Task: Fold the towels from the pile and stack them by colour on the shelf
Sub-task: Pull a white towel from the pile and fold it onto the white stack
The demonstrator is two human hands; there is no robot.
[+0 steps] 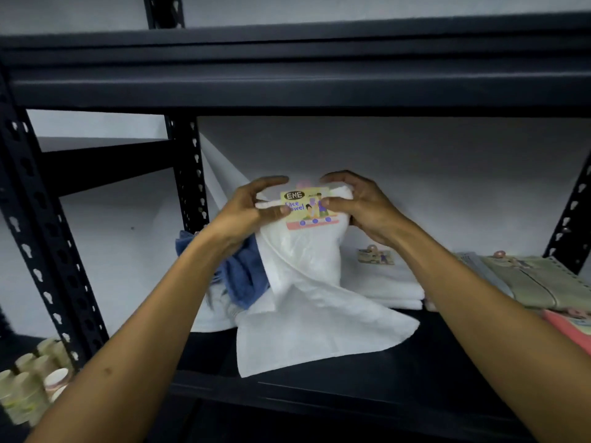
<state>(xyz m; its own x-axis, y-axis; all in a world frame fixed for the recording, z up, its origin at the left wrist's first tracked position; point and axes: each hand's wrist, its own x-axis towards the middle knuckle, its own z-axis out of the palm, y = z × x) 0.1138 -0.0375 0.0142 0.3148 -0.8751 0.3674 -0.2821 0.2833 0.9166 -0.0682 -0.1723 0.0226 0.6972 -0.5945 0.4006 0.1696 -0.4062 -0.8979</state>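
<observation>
A white towel [307,302] with a yellow "Face Towel" label [307,206] hangs above the dark shelf [351,388]. My left hand [252,215] and my right hand [361,209] pinch its top edge on either side of the label. Its lower part drapes onto the shelf board. A crumpled blue towel [243,276] lies behind it at the left, partly hidden. Behind the held towel, to the right, sits a stack of folded white towels [383,282]. Folded grey-green towels [531,282] and a pink one [569,330] lie at the far right.
A dark upper shelf beam [287,84] runs overhead. Perforated metal uprights [41,225] stand at the left, and another upright [572,212] at the right. Several paper cups [32,385] sit at the lower left, outside the rack. A white wall is behind.
</observation>
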